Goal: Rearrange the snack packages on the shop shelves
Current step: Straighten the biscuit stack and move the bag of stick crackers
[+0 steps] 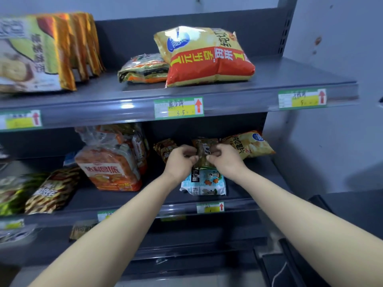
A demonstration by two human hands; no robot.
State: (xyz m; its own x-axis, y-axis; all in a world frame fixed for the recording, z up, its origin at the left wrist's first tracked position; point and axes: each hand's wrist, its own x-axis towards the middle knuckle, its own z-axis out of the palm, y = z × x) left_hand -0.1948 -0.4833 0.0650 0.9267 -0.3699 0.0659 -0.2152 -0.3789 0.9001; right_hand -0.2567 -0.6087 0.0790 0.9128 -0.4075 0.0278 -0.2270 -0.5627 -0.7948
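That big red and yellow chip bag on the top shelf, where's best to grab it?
I'd pinch the red and yellow chip bag by its red front seam, coming from the front: it lies puffed, left side overlapping a smaller green packet, and that seam faces the open edge of the shelf.

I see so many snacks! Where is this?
Most likely a small shop: grey shelves hold snack bags like the red-and-yellow crisp bag, and price tags line the shelf edges.
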